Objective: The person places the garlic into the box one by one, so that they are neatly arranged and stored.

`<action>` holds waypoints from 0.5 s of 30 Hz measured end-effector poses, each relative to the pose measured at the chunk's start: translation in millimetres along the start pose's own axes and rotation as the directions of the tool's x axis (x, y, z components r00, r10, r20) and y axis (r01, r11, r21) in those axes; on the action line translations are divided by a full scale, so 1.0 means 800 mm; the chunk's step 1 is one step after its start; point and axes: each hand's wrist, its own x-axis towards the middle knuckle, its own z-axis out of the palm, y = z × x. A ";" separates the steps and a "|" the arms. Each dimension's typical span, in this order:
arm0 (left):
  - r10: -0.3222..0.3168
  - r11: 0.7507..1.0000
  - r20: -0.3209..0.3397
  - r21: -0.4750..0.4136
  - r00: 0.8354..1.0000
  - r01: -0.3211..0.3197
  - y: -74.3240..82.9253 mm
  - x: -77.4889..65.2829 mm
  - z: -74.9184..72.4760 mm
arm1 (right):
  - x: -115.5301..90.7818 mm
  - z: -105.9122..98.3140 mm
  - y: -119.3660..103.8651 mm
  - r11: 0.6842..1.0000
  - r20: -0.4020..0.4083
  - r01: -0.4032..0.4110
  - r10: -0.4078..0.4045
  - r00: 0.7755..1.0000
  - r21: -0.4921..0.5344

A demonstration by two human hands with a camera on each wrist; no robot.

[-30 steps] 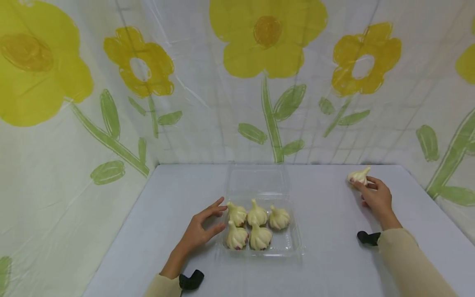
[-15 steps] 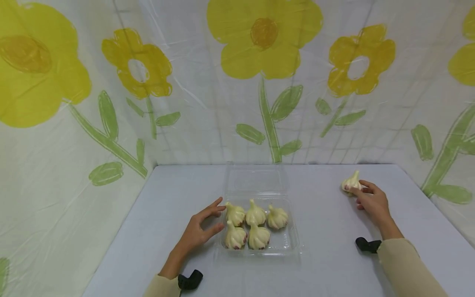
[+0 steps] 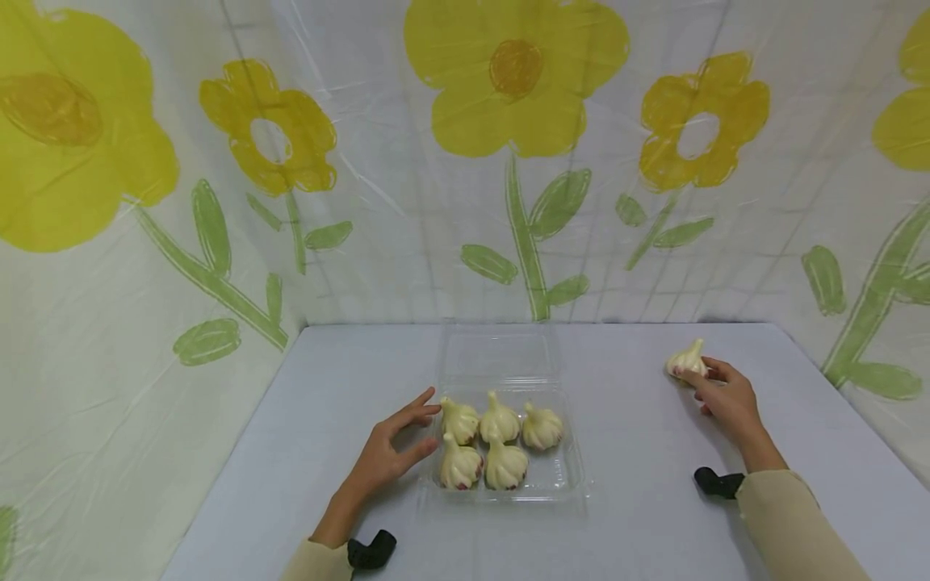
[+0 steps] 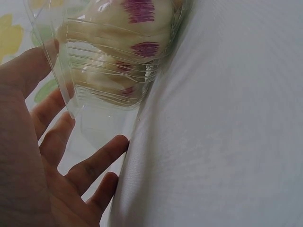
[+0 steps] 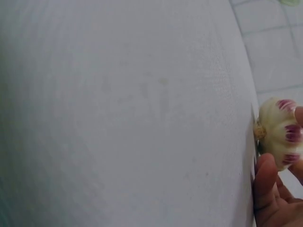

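A clear plastic clamshell box (image 3: 570, 476) lies open mid-table with several cream garlic bulbs (image 3: 501, 444) in it. My left hand (image 3: 392, 448) rests open against the box's left side, fingers spread; the left wrist view shows the fingers (image 4: 57, 137) touching the ribbed box wall (image 4: 109, 80). At the far right my right hand (image 3: 726, 395) pinches a single garlic bulb (image 3: 685, 361) with purple streaks. In the right wrist view the bulb (image 5: 279, 132) sits at the right edge by my thumb (image 5: 265, 179).
The table (image 3: 639, 436) is pale grey, with its far edge meeting a flower-printed plastic sheet (image 3: 465, 161) that walls in the back and both sides. The box's clear lid (image 3: 501, 351) lies open behind it.
My right hand has drawn the single garlic bulb slightly left and nearer across the table. The left hand stays against the box.
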 end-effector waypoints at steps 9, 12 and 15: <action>0.018 1.000 -0.007 0.009 1.000 -0.017 -0.001 0.000 0.001 | -0.001 0.000 0.003 0.999 -0.002 0.027 -0.027 1.000 -0.025; 0.018 1.000 -0.007 0.009 1.000 -0.018 -0.001 -0.001 0.001 | -0.001 0.001 0.004 1.000 -0.013 0.019 -0.020 1.000 -0.024; 0.009 1.000 -0.007 0.004 1.000 -0.009 0.000 -0.001 0.001 | 0.000 0.002 0.006 1.000 -0.022 0.005 -0.005 1.000 -0.025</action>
